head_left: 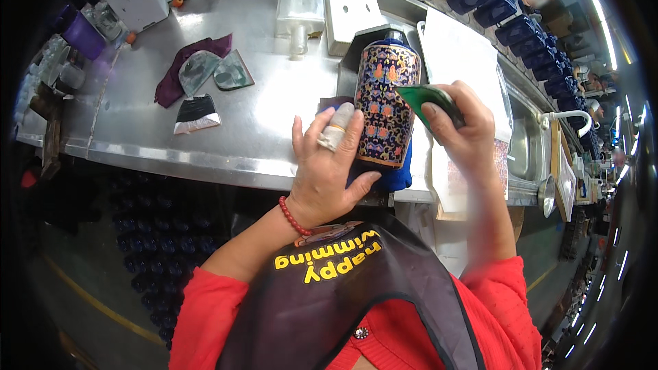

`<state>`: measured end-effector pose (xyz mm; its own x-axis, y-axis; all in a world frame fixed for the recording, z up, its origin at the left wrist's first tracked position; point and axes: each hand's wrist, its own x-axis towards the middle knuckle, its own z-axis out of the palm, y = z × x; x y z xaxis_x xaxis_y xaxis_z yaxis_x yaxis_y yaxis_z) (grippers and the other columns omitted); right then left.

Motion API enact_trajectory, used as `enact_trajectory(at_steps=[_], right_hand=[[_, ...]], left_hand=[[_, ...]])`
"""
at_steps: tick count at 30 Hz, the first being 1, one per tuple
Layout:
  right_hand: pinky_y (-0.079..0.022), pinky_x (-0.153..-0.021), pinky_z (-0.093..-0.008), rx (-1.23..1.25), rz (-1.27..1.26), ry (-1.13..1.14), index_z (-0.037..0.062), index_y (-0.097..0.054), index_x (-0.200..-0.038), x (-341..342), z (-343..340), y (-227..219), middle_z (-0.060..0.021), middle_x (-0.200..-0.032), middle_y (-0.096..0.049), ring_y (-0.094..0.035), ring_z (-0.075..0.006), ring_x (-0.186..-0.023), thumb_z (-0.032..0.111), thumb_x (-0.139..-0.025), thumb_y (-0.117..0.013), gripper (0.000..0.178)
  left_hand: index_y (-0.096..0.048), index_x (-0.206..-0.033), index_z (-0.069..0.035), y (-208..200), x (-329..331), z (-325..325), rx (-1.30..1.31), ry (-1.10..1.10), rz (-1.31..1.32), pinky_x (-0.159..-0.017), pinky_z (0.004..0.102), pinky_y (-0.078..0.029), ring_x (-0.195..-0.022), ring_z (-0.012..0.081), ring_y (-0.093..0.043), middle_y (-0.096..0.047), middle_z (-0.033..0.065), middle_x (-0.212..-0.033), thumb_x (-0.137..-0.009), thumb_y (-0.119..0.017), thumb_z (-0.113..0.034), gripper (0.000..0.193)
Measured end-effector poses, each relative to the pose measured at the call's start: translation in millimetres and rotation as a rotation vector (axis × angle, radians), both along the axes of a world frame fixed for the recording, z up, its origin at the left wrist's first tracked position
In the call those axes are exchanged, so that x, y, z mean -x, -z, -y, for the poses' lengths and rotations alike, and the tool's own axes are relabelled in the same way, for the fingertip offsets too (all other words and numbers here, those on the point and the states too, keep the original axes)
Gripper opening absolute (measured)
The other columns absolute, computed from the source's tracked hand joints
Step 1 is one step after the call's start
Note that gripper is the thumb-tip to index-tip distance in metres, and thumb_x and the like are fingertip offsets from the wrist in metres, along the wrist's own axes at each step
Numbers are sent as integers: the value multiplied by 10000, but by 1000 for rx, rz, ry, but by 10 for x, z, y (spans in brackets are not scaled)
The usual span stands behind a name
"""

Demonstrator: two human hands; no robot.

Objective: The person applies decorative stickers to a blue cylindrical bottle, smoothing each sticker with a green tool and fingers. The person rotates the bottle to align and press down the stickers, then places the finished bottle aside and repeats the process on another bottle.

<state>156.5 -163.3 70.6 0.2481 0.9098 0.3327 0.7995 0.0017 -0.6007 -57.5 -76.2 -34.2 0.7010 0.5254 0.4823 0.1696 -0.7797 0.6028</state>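
Observation:
A dark blue bottle point(388, 106) with a bright floral pattern lies tilted in front of me, its neck pointing away. My left hand point(323, 164) steadies it, fingers along its left side and thumb by its base. White wrapping covers one finger of that hand. My right hand point(466, 120) grips a green scraper point(418, 101) with a thin flat blade. The blade's tip is at the bottle's upper right side. Beneath the bottle's base shows a blue cloth point(399, 177); a dark support stands behind the bottle and is partly hidden.
On the metal table point(253, 144) lie a purple cloth point(171, 82), scraper-like pieces point(233, 72) and a black-and-silver piece point(197, 114). A clear container point(299, 3) and white box point(351, 10) stand beyond. White sheets point(459, 55) and a sink point(524, 140) are right, with rows of blue bottles point(528, 38).

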Motion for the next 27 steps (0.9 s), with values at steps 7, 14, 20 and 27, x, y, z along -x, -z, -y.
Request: enact_trajectory(at_steps=[7, 14, 20, 27], right_hand=[[-460, -603, -318, -12, 15, -25, 21, -721, -1020, -9, 86, 8, -87, -758, -603, -600, -197, -665, 79, -826, -774, 209], [-508, -670, -225, -47, -542, 233, -14, -671, -1082, -129, 25, 306, -29, -858, -690, -624, -72, -754, 187, -979, -694, 227], [-507, -677, -236, -45, -502, 222, -5, -668, -1049, -118, 43, 323, -31, -843, -685, -614, -70, -756, 179, -976, -692, 200], [-499, -708, -215, 13, -403, 244, -4, -636, -1106, -109, 39, 295, -19, -905, -686, -599, -52, -800, 163, -1003, -672, 199]], left_hand=[[-391, -1543, -1, -112, -105, -253, -1, 105, 70, -1184, 636, -75, -1419, 431, -327, -519, 233, -1451, -914, -553, -694, 950], [-429, -1554, -146, -242, -339, -305, -197, 104, 13, -1121, 751, -101, -1390, 442, -332, -520, 247, -1441, -851, -522, -783, 953], [-479, -1520, -126, -343, -351, -243, -154, 43, 28, -1098, 774, -151, -1332, 492, -416, -546, 297, -1378, -877, -486, -773, 912], [-445, -1532, -64, -458, -459, -213, -219, -24, -101, -1099, 776, -152, -1287, 559, -474, -642, 341, -1150, -874, -495, -764, 963]])
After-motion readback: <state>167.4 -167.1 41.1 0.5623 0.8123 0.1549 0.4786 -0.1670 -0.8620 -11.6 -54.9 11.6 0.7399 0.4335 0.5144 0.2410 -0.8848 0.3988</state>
